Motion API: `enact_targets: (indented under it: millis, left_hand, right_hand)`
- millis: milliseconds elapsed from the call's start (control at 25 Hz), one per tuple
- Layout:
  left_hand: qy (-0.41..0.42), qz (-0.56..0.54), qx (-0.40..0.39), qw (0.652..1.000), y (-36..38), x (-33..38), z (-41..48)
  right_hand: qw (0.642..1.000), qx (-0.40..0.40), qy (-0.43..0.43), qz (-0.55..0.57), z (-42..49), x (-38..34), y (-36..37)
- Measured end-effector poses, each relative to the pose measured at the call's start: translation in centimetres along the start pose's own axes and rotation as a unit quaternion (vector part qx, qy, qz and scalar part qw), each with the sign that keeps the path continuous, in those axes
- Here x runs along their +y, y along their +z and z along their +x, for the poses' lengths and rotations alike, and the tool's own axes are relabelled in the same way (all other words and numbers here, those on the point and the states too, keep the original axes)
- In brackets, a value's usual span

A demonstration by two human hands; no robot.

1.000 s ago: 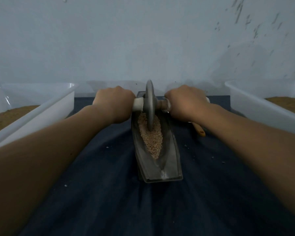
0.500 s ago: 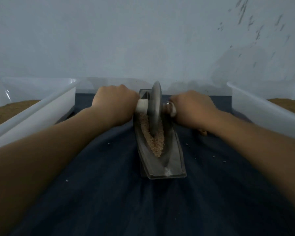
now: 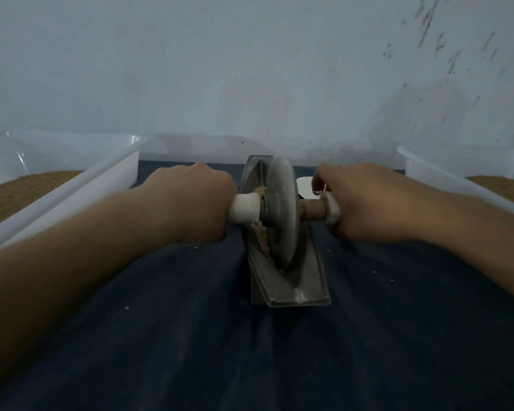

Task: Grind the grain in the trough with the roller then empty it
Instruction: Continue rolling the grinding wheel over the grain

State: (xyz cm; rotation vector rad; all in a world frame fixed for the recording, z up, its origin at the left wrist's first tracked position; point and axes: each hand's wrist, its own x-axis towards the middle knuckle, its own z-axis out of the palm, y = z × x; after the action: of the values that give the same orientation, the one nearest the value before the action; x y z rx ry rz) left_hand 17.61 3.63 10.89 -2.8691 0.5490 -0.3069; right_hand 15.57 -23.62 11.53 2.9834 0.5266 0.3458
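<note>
dark blue cloth (image 3: 190,336) up front, grey trough (image 3: 306,280) lying lengthwise on it, roller disc (image 3: 281,215) upright in the trough, grain (image 3: 263,244) heaped along its left face, left hand (image 3: 190,203) and right hand (image 3: 371,203) both curled tight round the axle handles, left tub (image 3: 80,185) and right tub (image 3: 445,179) flanking, pale wall (image 3: 250,69) behind

Both hands (image 3: 196,203) on roller (image 3: 280,215) in trough (image 3: 297,292)

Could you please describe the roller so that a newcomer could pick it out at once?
On the dark cloth, between the left tub and right tub, lies a grey trough. The roller stands on edge in it, its axle gripped by the left hand and right hand. It is the only disc: thin, grey, with white sleeves either side.
</note>
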Motion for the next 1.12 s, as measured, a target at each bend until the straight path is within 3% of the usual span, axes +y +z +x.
enact_targets:
  millis: [240,400,600,760,920,1120]
  left_hand:
    - [-0.068,0.034,0.045,0.996,0.9,0.5,5.8]
    - [-0.026,0.036,0.038,0.998,-0.1,0.7,5.3]
    - [0.023,0.003,-0.016,1.0,0.2,-0.4,0.1]
    - [-0.032,0.017,0.052,0.998,1.8,-0.5,3.0]
    - [-0.081,-0.001,0.091,0.993,2.9,-0.6,6.9]
    - [-0.029,-0.014,0.075,0.997,2.4,-0.4,2.8]
  right_hand:
    - [0.994,-0.04,0.102,-0.013,6.9,-0.1,1.5]
    - [0.996,-0.047,0.081,-0.012,5.2,0.0,1.2]
    - [0.991,0.102,-0.013,-0.09,-1.1,-0.3,0.7]
    - [0.994,0.054,0.049,-0.079,2.8,0.0,1.6]
    - [0.985,0.088,0.082,-0.122,8.7,0.1,2.2]
    - [0.99,0.077,0.046,-0.106,3.8,-0.6,1.3]
